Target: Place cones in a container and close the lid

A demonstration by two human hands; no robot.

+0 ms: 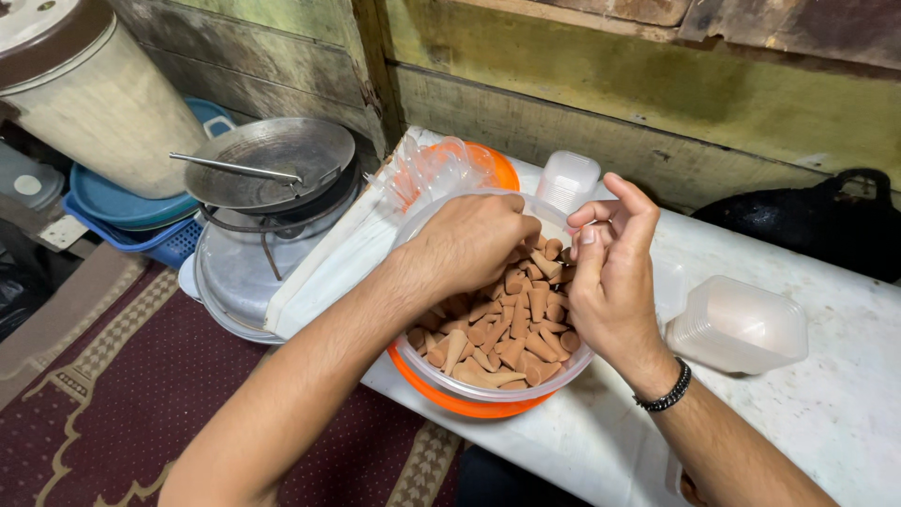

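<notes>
Far left, a pale bin (89, 103) and stacked blue tubs (122, 211) are seen on the floor, with a metal pan (272, 164) and ladle (235, 169) resting on a steel pot (239, 272); all are being left untouched.

The left hand (465, 244) is being pushed knuckles-up into the clear bowl (497, 390), which is nested in an orange bowl (460, 399) at the near-left edge of the white counter (845, 413). Its grip is curled down into the cones (511, 329); whether any are being pinched cannot be told, the fingertips being hidden.

The cones, small, tan and tapered, are heaped loose in the bowl. They are judged light, dry and stiff but brittle, likely to chip at the tip, so each would best be taken at the thick base or mid-body, lightly, not squeezed.

The right hand (615, 282) is being held over the bowl's right rim, thumb and fingers loosely bent and partly spread; nothing is clearly seen pinched in its grip. A dark bracelet (666, 394) is being worn at that wrist.

Right of it, stacked clear tubs (741, 324) are lying on the counter, with a dark bag (817, 221) behind.
</notes>
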